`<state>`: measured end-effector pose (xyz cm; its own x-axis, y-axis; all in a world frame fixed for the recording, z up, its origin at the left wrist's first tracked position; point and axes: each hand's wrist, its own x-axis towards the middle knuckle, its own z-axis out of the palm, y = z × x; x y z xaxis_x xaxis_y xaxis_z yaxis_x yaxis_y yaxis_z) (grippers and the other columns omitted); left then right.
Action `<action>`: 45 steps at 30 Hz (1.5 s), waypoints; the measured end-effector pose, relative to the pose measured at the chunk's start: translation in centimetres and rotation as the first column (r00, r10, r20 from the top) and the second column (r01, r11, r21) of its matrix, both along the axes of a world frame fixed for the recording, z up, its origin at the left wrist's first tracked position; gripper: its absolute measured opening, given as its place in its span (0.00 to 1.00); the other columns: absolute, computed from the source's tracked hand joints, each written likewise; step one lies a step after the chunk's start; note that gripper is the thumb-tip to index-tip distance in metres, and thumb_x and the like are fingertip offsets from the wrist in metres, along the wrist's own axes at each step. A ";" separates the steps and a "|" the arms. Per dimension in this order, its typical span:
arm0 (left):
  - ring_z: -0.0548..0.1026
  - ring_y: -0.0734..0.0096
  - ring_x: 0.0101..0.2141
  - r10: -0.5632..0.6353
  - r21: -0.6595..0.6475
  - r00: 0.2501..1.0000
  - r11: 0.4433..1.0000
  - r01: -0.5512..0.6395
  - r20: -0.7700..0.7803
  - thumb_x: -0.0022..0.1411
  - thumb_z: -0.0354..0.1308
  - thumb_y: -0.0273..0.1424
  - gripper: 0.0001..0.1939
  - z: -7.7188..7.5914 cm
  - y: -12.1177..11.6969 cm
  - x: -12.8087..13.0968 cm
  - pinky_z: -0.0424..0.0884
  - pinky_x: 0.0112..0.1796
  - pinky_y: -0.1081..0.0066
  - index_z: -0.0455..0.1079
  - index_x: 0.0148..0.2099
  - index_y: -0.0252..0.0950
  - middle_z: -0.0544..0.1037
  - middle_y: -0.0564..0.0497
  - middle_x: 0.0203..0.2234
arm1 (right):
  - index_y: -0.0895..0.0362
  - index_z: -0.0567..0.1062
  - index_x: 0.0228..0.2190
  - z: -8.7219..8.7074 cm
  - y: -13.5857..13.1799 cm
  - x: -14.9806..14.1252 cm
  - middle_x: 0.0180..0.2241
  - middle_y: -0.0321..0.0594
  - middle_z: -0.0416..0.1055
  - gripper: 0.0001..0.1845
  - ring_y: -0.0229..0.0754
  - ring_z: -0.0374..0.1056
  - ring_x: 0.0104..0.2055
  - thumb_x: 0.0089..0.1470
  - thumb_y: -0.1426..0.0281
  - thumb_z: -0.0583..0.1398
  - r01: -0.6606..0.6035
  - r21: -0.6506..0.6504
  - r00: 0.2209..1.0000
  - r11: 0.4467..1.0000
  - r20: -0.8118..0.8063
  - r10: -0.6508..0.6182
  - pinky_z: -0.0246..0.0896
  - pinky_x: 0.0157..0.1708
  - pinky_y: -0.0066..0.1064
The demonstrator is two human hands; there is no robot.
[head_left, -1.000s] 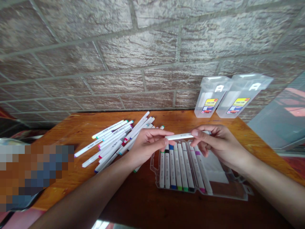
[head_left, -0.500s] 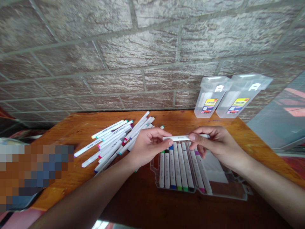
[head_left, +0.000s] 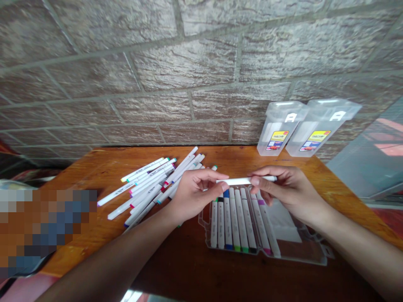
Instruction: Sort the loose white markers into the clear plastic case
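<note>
A white marker [head_left: 238, 181] lies level between my two hands, above an open clear plastic case. My left hand [head_left: 198, 191] pinches its left end between thumb and fingers. Toward the other end, my right hand [head_left: 280, 186] grips it the same way, with the tip showing past the fingers. Below, the case [head_left: 310, 258] holds a row of white markers [head_left: 237, 222] with coloured ends in its left part and two near its middle ridge. Their upper ends are partly hidden by my hands. Beside my left hand spreads a loose pile of markers [head_left: 147, 184].
Two translucent marker boxes [head_left: 273, 134] with yellow labels stand at the back right of the wooden table [head_left: 103, 167]. Behind the table rises a stone-block wall [head_left: 201, 75]. A blurred-out patch covers the lower left.
The marker seems to have turned about its length: the print seen on it earlier no longer shows. Both hands stay in nearly the same place.
</note>
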<state>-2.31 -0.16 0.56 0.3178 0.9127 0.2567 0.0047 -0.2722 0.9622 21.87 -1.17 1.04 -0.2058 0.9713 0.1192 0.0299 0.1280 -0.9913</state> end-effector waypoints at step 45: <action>0.73 0.78 0.21 -0.060 0.010 0.991 0.998 0.060 0.119 0.61 0.68 0.30 0.09 -0.1 -0.2 -0.4 0.66 0.22 0.78 0.77 0.42 0.31 0.85 0.46 0.29 | 0.57 0.83 0.28 0.0 0.1 0.1 0.24 0.38 0.80 0.12 0.28 0.64 0.17 0.55 0.60 0.71 -0.082 -0.048 0.991 0.995 -0.106 0.077 0.60 0.17 0.20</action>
<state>-2.68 -0.32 0.50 0.3389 0.8911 0.3018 -0.1261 -0.2749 0.9532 21.97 -1.08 1.06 -0.2716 0.9578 0.0935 -0.0821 0.0738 -0.9939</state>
